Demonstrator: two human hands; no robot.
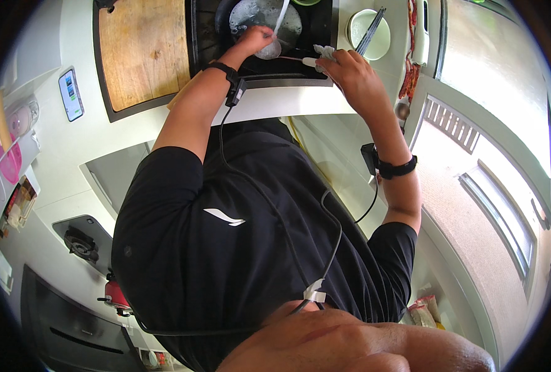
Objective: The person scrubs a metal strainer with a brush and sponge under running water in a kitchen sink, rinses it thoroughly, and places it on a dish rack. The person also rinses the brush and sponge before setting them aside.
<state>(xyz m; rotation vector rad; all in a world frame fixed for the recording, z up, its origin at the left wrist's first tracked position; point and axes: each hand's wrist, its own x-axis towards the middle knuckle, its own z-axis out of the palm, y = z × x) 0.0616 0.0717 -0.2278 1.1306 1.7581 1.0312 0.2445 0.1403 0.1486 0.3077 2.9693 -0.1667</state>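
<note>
My right hand (352, 69) grips the pale handle of a ladle (310, 62) with a crumpled whitish cloth (325, 52) bunched at the fingers. The ladle's thin shaft runs left to its round bowl (270, 50), which lies at the near edge of a basin of cloudy, sudsy water (257, 16) in the dark sink (285, 80). Curled beside that bowl is my left hand (255, 41), near a stream of running water (282, 16). Whether its fingers pinch the ladle cannot be made out.
Right of the sink stands a white bowl (383, 44) with dark chopsticks (371, 30) across it. A wooden cutting board (140, 53) covers the left side. A phone (71, 94) lies further left on the counter. Cables (266, 200) run from both wrist straps over my shirt.
</note>
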